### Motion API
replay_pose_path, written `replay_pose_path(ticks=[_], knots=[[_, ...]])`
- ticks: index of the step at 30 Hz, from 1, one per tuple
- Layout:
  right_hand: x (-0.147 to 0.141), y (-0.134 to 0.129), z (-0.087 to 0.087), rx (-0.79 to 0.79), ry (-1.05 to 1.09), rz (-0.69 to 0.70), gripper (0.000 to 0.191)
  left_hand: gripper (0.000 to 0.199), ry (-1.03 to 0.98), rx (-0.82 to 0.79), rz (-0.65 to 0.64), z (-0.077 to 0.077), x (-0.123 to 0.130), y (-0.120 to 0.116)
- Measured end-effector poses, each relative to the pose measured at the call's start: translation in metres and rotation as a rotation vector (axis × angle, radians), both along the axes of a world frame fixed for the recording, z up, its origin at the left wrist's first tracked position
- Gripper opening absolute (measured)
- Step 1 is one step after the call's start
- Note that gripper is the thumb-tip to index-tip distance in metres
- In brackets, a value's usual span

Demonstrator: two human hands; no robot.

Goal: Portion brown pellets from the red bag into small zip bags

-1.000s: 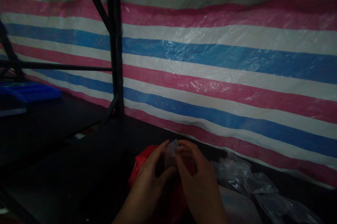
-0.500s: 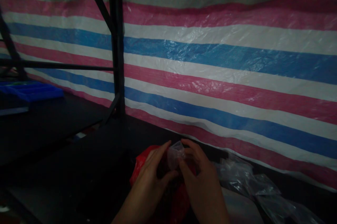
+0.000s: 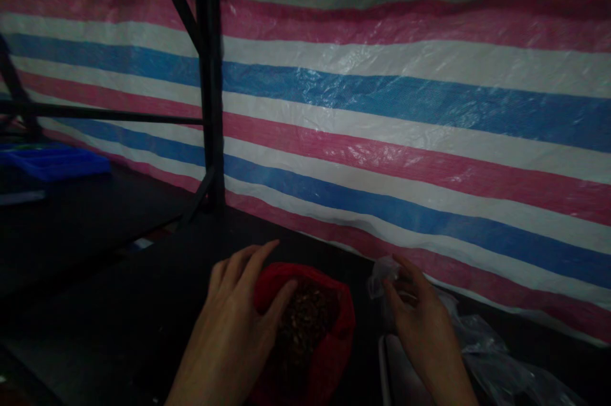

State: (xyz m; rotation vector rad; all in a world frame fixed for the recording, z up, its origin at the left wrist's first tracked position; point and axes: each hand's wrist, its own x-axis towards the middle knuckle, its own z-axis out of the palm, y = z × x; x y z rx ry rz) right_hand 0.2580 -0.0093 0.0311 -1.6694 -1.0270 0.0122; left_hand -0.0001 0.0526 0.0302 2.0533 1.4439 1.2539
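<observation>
A red plastic bag [image 3: 347, 323] stands with its mouth open on the black table, full of small brown dried bits [image 3: 310, 310] whose kind I cannot make out. At the bag's left rim is my left hand [image 3: 241, 304], its fingers spread and nothing in them; I cannot tell whether it touches the rim. To the right of the bag, my right hand [image 3: 417, 310] pinches a small clear plastic bag [image 3: 380, 275] between thumb and fingers.
Crumpled clear plastic bags [image 3: 487, 336] lie at the right. Beneath my right wrist is a flat, pale, dark-edged object [image 3: 401, 368]. A black metal post [image 3: 210, 107] rises behind the table, before a striped plastic sheet [image 3: 405, 139]. Far left sits a blue tray [image 3: 62, 163].
My hands have moved apart. The clear bag has gone right in my right hand, away from above the red bag. My left hand has shifted left and spread, uncovering the brown contents.
</observation>
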Motion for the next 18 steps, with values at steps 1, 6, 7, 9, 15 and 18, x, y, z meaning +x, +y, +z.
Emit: replay_pose_path(ticks=[1,6,7,9,15,18], knots=[[0.004,-0.002,-0.005,-0.013,-0.042,0.011,0.054,0.064,0.067,-0.044,0.059,-0.001,-0.008,-0.001],[-0.021,-0.017,-0.015,-0.189,-0.127,0.134,0.049,0.051,-0.12,-0.493,-0.128,-0.02,-0.023,-0.004],[-0.031,-0.019,-0.014,-0.253,-0.105,0.19,0.05,0.043,-0.193,-0.545,-0.191,-0.02,-0.019,-0.003],[-0.049,-0.019,-0.01,-0.339,-0.073,0.294,0.046,0.031,-0.306,-0.544,-0.208,-0.014,-0.009,-0.001],[-0.06,-0.005,0.009,-0.2,-0.001,0.336,0.03,0.032,-0.531,-0.388,-0.047,0.022,0.0,0.004],[-0.051,-0.004,0.009,-0.163,-0.027,0.322,0.033,0.031,-0.49,-0.376,0.0,0.02,-0.004,0.004]])
